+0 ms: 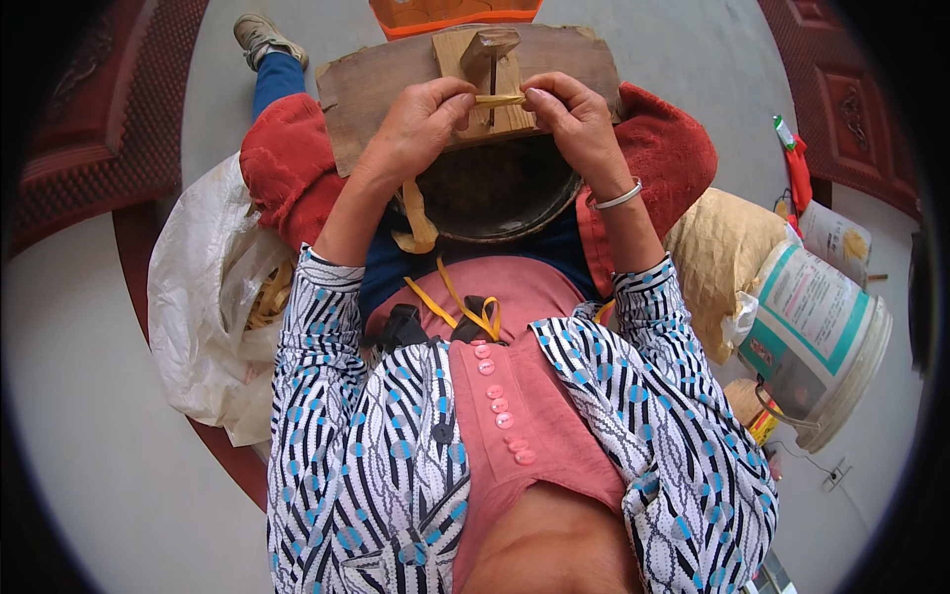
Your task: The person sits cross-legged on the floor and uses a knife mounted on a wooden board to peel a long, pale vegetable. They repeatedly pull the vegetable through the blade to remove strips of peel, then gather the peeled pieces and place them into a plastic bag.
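My left hand (427, 122) and my right hand (573, 111) pinch the two ends of a short, narrow yellowish strip (499, 100), stretched level between them. What it is made of I cannot tell. Just beneath it is a pale wooden block (459, 59) with a dark slit and a raised wooden piece (491, 43), mounted on a broad wooden board (378, 82). The board lies across my knees. Nearer my body, a dark round basin (490, 182) rests between my legs, partly covered by the board. A wider yellowish strip (420, 226) hangs below my left wrist.
To the left slumps a white plastic sack (193, 297) with yellowish strips (272, 297) inside. A brown paper bag (712, 260) and a tilted plastic bucket (809, 319) bearing writing are at the right. An orange container (460, 16) stands beyond the board.
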The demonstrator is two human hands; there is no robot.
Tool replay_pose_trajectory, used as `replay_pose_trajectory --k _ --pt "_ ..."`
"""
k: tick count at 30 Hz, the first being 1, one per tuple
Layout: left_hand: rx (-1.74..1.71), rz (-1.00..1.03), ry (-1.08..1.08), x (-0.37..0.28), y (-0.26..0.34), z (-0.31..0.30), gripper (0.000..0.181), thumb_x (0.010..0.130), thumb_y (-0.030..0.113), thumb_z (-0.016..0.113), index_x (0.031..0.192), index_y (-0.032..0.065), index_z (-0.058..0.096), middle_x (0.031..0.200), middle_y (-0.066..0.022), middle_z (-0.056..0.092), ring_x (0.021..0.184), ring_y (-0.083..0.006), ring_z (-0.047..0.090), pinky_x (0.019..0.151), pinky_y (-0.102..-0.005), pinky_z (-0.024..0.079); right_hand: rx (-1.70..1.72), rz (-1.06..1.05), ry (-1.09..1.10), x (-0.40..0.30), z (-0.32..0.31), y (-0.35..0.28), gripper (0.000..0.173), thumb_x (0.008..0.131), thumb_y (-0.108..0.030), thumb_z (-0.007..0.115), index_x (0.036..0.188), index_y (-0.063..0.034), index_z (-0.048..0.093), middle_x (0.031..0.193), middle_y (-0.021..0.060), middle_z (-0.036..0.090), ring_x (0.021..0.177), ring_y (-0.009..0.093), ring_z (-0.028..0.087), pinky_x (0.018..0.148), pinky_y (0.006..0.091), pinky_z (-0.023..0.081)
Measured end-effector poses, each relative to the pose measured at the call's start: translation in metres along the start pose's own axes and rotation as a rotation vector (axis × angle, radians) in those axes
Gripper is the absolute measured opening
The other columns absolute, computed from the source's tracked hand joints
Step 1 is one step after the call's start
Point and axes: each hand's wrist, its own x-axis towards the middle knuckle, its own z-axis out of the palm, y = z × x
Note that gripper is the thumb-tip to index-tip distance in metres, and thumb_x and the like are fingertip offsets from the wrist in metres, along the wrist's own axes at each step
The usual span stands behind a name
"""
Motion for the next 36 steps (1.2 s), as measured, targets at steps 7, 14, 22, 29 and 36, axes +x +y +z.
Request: replay_pose_trajectory --k 7,14,22,29,36 --pt "0.301 0.143 0.160 0.017 -0.029 0.013 0.014 0.093 0.017 0.062 0.098 0.0036 0.063 0.076 -0.0093 0.065 0.068 -0.0196 0.061 0.063 -0.0328 0.048 -0.234 -0.218 0.102 0.008 0.011 0.022 0.009 0.089 -0.008 0.066 0.096 -0.0016 0.068 0.084 0.0046 0.067 0.076 0.015 0.063 0.068 0.0277 0.050" --pt "0.828 0.186 0.405 0.006 -0.038 0.000 0.011 0.094 0.017 0.062 0.098 0.0066 0.062 0.073 -0.0081 0.065 0.064 -0.0212 0.062 0.059 -0.0363 0.047 -0.707 -0.466 0.208 -0.004 0.003 0.029 0.010 0.085 -0.014 0.069 0.093 -0.0087 0.070 0.096 0.0070 0.068 0.089 0.027 0.063 0.079 0.0384 0.047" --pt "-0.469 -0.099 -0.064 -0.032 0.005 0.026 0.026 0.100 0.025 0.052 0.091 0.0033 0.065 0.071 -0.0037 0.062 0.058 -0.0141 0.059 0.054 -0.0254 0.047 -0.839 -0.900 0.258 -0.015 0.048 -0.045 0.016 0.084 -0.027 0.071 0.089 -0.0125 0.067 0.083 0.0012 0.068 0.083 0.023 0.063 0.079 0.0376 0.044" --pt "-0.800 -0.436 -0.357 -0.068 0.026 0.015 0.034 0.104 0.032 0.048 0.097 0.0041 0.066 0.059 0.0009 0.050 0.045 -0.0074 0.041 0.042 -0.0198 0.031 -0.923 -0.726 0.231 0.005 0.019 -0.061 0.034 0.087 -0.039 0.069 0.068 -0.0134 0.058 0.059 0.0076 0.060 0.053 0.030 0.060 0.050 0.0387 0.046" --pt "0.562 0.381 0.330 -0.045 0.020 -0.008 0.034 0.101 0.030 0.058 0.086 0.0013 0.069 0.066 0.0042 0.058 0.058 -0.0044 0.051 0.051 -0.0236 0.040 -0.191 -0.097 -0.537 -0.061 0.050 -0.048 0.022 0.095 -0.020 0.064 0.087 -0.0008 0.070 0.065 0.0049 0.062 0.058 0.013 0.057 0.053 0.0305 0.047"
